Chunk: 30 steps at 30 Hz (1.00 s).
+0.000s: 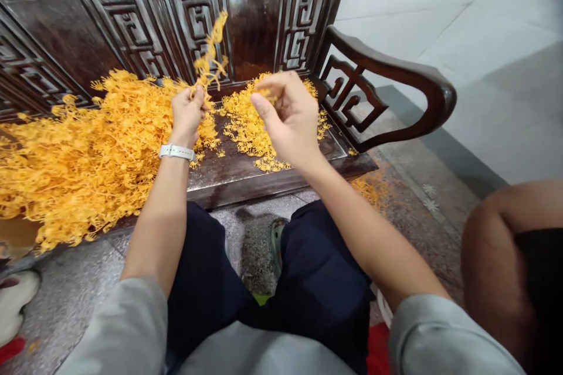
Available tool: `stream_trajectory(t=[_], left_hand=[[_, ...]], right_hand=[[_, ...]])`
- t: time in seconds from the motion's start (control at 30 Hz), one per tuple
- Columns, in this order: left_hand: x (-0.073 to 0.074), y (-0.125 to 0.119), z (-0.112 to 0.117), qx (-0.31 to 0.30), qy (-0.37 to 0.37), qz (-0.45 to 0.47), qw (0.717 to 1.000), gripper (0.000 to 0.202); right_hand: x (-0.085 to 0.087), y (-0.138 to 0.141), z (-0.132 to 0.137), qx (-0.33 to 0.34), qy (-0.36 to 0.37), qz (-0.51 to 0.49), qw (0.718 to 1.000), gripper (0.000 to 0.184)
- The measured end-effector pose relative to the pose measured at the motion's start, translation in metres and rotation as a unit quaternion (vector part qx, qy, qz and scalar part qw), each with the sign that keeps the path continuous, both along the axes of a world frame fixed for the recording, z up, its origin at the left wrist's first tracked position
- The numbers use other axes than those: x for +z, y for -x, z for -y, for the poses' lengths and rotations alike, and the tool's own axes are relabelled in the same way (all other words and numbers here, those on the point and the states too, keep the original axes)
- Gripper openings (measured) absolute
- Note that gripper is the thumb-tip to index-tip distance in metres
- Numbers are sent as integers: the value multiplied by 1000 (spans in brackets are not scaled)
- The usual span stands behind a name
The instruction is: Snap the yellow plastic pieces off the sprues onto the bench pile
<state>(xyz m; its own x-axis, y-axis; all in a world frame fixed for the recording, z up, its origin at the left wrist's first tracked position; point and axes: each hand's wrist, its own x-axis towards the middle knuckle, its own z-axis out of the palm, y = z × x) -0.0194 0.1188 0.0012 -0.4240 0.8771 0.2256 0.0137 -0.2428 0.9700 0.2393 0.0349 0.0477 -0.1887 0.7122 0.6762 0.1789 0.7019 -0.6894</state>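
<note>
My left hand (190,111) is closed around the lower end of a branching strip of orange plastic pieces (213,53), which stands up from my fingers. Beside and behind that hand spreads a large heap of joined orange pieces (101,152), tangled together. My right hand (290,117) hovers over a smaller pile of loose orange spider-like pieces (246,126). Its thumb and curved fingers are apart, and no piece shows between them, though the palm side is partly hidden.
Both piles lie on a dark wooden bench (229,179) with a carved backrest (255,17) and a curved armrest (396,64) at the right. Orange scraps (373,190) litter the floor. Another person's bent leg (497,246) is at the right edge. A pale shoe (17,302) lies at lower left.
</note>
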Motion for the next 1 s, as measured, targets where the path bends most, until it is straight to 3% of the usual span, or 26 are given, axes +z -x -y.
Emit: stream_trajectory(t=[0.13,0.23,0.37,0.5,0.6,0.73,0.87,1.0], left_hand=[[7,-34,14,-108,15,94,989,31],[8,-67,26,-163,50,140,975,23],[7,-96,34,-217,63,202,953,26],[11,-104,36,-173,85,240,952,34],[19,-104,40,-143,33,231,962,35],[26,-106,48,-182,-8,204,962,32],[23,-107,43,-216,-20,193,957,28],[12,-86,22,-117,16,237,964,33]], right_hand=[[-48,-16,-60,-102,143,89,980,69],[-61,-13,-70,-83,214,65,971,57],[-49,5,-51,33,174,8,984,46],[-33,10,-32,-1,93,53,994,54],[-18,6,-16,29,1,104,994,49],[-2,-3,-4,63,-70,74,993,53],[7,-8,2,86,-78,27,993,58],[31,-11,33,179,-12,-15,984,58]])
